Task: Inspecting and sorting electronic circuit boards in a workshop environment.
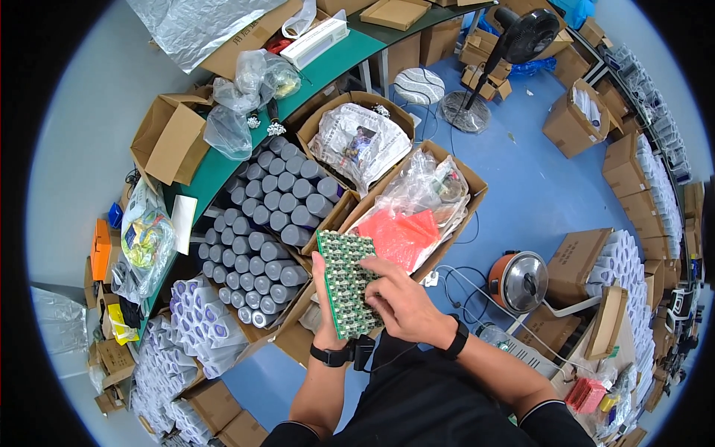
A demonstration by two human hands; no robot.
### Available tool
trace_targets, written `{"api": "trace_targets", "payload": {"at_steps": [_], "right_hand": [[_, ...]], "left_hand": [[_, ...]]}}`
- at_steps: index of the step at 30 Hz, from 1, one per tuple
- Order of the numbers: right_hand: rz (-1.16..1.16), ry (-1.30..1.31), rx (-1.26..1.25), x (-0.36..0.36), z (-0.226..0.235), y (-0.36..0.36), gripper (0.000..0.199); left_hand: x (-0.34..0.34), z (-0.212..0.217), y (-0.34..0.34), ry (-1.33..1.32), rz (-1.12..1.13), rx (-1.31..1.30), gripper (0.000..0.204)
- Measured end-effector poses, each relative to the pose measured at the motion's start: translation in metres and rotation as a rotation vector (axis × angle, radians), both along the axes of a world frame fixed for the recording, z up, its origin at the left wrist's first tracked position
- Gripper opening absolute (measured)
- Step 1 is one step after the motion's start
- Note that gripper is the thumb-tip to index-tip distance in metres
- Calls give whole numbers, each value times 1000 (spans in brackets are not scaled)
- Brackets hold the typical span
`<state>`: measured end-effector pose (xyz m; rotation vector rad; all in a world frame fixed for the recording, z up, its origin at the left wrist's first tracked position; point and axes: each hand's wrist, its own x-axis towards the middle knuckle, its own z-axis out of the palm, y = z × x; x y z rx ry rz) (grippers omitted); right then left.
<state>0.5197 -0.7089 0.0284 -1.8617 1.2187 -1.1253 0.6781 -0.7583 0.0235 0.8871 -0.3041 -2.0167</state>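
Note:
My left hand (pixel 325 320) grips the edge of a green circuit board panel (pixel 348 279), thumb along its left side. The panel is tilted up in front of me and packed with rows of small components. Over its right part is my right hand (pixel 402 304), index finger stretched to the board's face and the other fingers loosely curled. Nothing shows between these fingers. Just beyond the panel, a cardboard box (pixel 477 186) holds clear plastic bags and a red bubble-wrap bag (pixel 406 235).
At left stand boxes of grey-capped cylinders (pixel 279 201) and white-wrapped rolls (pixel 205 320). A green workbench (pixel 357 46) curves behind them. To the right are an orange pot with a lid (pixel 519 281), loose cables, and stacked cartons (pixel 633 179). A black fan (pixel 525 37) stands farther back.

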Motion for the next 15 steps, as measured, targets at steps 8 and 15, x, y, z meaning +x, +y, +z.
{"api": "trace_targets", "payload": {"at_steps": [8, 15], "right_hand": [[-1, 27, -39, 4, 0, -7, 22], [-90, 27, 20, 8, 1, -10, 19]], "left_hand": [[1, 4, 5, 13, -11, 21, 81], [-1, 8, 10, -13, -1, 20, 81]]}}
